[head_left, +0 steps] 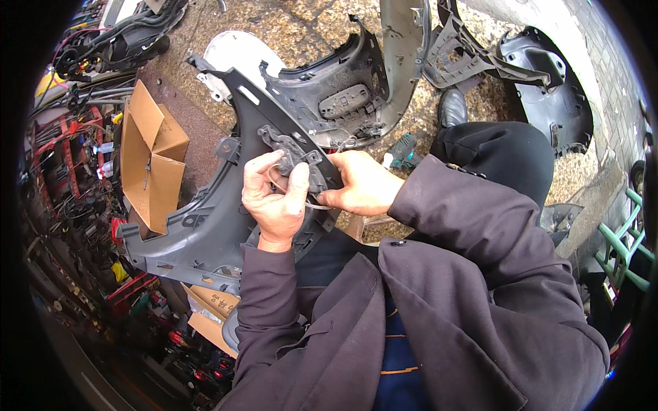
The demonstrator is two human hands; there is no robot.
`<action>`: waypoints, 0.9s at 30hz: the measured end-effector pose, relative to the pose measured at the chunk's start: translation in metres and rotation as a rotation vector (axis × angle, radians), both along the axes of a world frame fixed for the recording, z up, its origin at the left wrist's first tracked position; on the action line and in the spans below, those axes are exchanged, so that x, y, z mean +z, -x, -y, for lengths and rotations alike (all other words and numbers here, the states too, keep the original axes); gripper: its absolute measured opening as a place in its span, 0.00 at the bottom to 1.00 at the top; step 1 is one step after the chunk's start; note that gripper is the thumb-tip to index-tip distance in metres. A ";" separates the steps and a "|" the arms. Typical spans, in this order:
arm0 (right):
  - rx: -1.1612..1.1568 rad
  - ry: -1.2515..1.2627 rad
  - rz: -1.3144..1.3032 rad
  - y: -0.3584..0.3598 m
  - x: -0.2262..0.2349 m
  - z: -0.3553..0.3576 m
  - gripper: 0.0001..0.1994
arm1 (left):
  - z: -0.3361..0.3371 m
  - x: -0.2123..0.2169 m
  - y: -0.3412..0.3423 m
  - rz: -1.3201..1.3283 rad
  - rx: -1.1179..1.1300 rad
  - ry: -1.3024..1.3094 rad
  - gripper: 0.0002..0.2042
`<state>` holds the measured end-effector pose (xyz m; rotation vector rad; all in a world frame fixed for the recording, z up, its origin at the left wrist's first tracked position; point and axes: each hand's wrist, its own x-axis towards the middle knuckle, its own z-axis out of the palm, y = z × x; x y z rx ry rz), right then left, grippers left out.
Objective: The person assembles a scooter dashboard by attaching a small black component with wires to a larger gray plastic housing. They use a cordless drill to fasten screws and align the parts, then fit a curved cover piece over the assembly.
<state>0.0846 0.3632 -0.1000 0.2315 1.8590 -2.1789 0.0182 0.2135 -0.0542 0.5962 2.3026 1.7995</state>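
Note:
Across my lap lies a large dark grey plastic body panel (205, 229), its narrow arm slanting up past my hands. A small black moulded part (295, 152) sits against that arm, with a thin pale wire (317, 206) below it. My left hand (274, 195) is closed at the part's near side, thumb and fingers pinching it. On the other side, my right hand (363, 183) grips the arm's edge, its thumb close to the wire. The fingers behind the panel are hidden.
Further panels (343, 82) and a dark shell (548, 89) lie on the stone ground ahead. A green power tool (403, 151) is right of my hands. At the left stand an open cardboard box (154, 154) and cluttered red racks (62, 147). A green metal frame (620, 240) is far right.

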 end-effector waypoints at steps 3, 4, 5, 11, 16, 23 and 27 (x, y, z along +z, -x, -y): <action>0.011 0.019 0.042 0.000 0.000 -0.001 0.18 | -0.002 0.000 0.000 0.046 0.013 -0.012 0.17; 0.004 0.011 0.040 0.000 0.000 -0.002 0.18 | -0.002 0.000 0.001 0.042 0.015 -0.009 0.17; -0.002 0.004 0.040 0.000 0.001 -0.001 0.18 | -0.002 0.000 0.001 0.042 0.016 -0.005 0.17; 0.033 0.002 0.072 0.001 -0.002 -0.001 0.17 | -0.001 0.002 0.001 0.059 0.001 0.014 0.17; 0.036 0.087 0.108 0.003 -0.010 0.001 0.18 | 0.002 -0.001 0.000 -0.002 0.001 0.072 0.16; 0.017 0.148 0.031 0.004 -0.013 0.000 0.24 | 0.008 -0.005 0.000 0.026 -0.019 0.058 0.13; -0.069 0.102 -0.075 0.007 -0.015 0.003 0.25 | 0.007 -0.006 0.001 0.006 -0.031 0.070 0.13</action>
